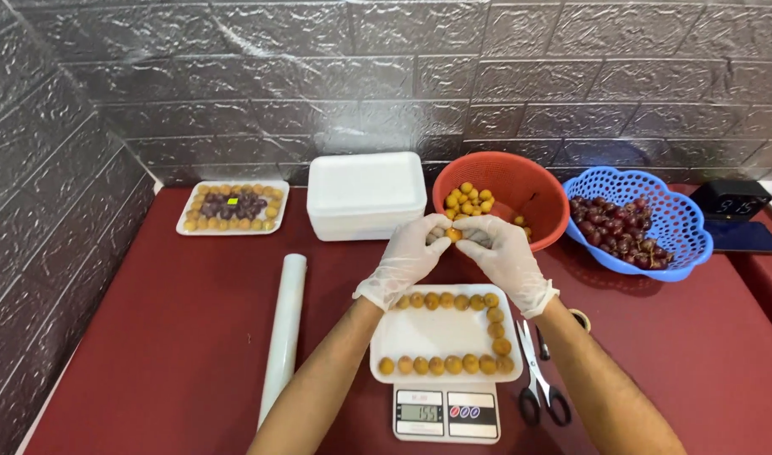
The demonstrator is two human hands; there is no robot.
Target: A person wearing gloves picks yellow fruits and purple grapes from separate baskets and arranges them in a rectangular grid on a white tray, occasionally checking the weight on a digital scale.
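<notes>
Your gloved left hand [409, 253] and right hand [502, 253] meet fingertip to fingertip, pinching one small yellow fruit [454, 235] between them. Directly below, a white tray [440, 335] holds yellow fruits along three edges, atop a scale [446, 413]. Just beyond the hands stands an orange colander [529, 190] of yellow fruits; scissors [539, 379] lie beneath your right wrist.

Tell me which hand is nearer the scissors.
Right. The right hand is up above the scissors, on their side of the white tray; the left hand is farther, across the tray.
</notes>
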